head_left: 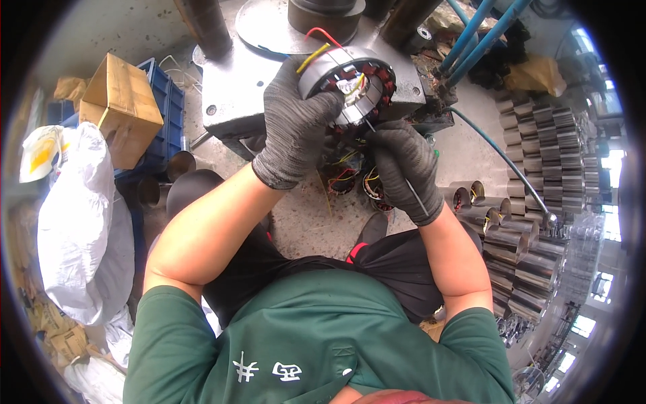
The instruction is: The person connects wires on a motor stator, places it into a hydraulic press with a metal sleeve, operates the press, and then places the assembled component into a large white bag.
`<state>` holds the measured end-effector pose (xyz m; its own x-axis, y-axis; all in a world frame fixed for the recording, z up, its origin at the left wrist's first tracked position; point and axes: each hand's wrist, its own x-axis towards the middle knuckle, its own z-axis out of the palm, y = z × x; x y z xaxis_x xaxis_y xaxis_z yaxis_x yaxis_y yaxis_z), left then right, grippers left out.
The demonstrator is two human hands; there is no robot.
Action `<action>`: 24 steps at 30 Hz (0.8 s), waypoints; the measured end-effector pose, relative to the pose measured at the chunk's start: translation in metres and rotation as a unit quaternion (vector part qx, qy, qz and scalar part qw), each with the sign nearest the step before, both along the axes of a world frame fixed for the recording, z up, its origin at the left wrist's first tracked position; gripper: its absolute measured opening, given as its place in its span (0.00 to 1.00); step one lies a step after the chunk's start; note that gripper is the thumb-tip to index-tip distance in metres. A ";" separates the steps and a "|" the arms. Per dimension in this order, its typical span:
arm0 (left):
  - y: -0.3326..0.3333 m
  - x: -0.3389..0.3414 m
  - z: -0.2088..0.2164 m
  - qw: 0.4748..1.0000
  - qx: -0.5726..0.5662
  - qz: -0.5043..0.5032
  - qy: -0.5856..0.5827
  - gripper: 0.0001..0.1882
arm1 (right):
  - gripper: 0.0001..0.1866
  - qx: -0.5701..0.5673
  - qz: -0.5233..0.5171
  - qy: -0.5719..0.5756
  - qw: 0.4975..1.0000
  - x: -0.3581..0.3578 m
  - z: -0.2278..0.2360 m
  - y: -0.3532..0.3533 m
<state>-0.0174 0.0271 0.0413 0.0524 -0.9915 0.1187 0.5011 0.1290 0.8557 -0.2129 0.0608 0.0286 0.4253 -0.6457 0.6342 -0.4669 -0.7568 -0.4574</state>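
My left hand point(291, 124), in a dark grey work glove, is closed round the near left side of a motor stator point(328, 70). The stator is a steel ring with dark red windings inside and red and yellow lead wires, held tilted above the front of a metal machine bed point(232, 87). My right hand point(406, 161), gloved alike, grips a thin metal rod point(417, 196). One end of the rod points up at the stator's lower edge; the other runs back past my wrist. The rod's exact tip contact is hard to make out.
More wound stators point(374, 187) lie on the floor below my hands. Stacked steel cylinders point(538, 155) fill the right side. A cardboard box point(121, 101), blue crate point(173, 108) and white sack point(74, 222) stand left. Machine columns point(204, 27) and blue pipes point(481, 34) rise ahead.
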 end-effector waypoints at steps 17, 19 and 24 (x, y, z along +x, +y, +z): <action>-0.014 0.009 -0.015 0.968 0.189 -0.034 0.164 0.07 | 0.15 -0.025 0.016 -0.020 0.999 0.009 -0.005 0.008; -0.015 0.008 -0.016 0.965 0.186 -0.030 0.183 0.05 | 0.15 -0.025 0.018 -0.025 0.999 0.009 -0.007 0.007; -0.013 0.009 -0.015 0.959 0.213 -0.037 0.183 0.06 | 0.15 -0.023 0.032 -0.042 0.998 0.009 -0.007 0.005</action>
<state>-0.0086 0.0143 0.0262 -0.0596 -0.9488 -0.3102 0.7727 -0.2406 0.5874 -0.2037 0.0662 0.0213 0.4092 -0.5882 0.6976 -0.3779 -0.8051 -0.4572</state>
